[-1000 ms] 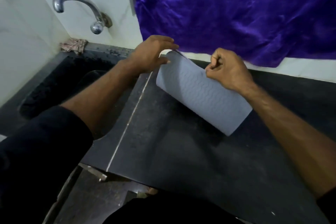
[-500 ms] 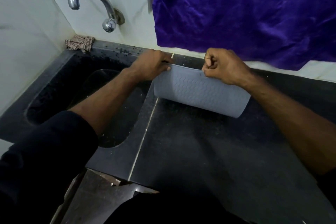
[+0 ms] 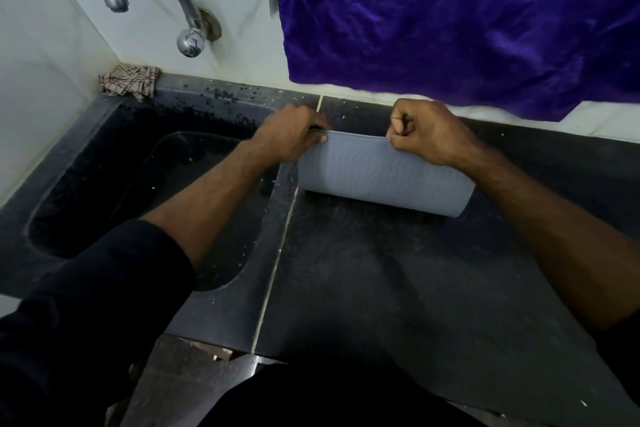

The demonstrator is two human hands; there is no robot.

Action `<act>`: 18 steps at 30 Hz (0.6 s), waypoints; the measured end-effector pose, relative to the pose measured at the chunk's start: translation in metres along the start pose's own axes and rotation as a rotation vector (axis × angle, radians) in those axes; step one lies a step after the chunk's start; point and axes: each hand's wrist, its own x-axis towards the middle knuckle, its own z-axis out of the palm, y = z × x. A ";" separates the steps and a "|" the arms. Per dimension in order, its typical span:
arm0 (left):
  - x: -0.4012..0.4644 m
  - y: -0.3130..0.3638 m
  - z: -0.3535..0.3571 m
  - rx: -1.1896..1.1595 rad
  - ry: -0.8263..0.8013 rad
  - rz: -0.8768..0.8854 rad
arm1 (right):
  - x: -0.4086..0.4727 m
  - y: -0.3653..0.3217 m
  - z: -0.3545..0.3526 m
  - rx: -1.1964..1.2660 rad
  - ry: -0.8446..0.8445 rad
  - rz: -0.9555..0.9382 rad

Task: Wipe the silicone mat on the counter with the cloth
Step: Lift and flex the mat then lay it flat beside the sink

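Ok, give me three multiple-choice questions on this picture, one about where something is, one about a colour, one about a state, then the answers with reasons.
1. Where does the checked cloth lie?
A. On the mat
B. In the back corner by the sink, under the tap
C. In the right hand

2. What colour is the fabric hanging on the wall?
A. Purple
B. Green
C. White

3. How is the silicone mat held?
A. Lying flat, untouched
B. By one hand only
C. Its top edge pinched by both hands

Answers:
1 B, it sits crumpled on the ledge against the wall.
2 A, it is deep shiny purple.
3 C, the left hand and right hand grip the edge, while the mat's lower part curves onto the counter.
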 end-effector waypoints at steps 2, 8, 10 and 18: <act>-0.001 -0.001 0.002 -0.043 -0.004 0.034 | -0.003 0.002 0.004 -0.010 -0.015 0.015; -0.006 -0.009 0.008 -0.157 0.051 0.015 | -0.032 0.018 0.042 -0.076 -0.095 0.039; -0.007 -0.013 0.011 -0.171 0.063 -0.029 | -0.047 0.027 0.066 -0.092 -0.107 0.090; -0.015 -0.022 0.040 -0.108 -0.096 -0.138 | -0.099 0.059 0.150 -0.202 -0.143 0.321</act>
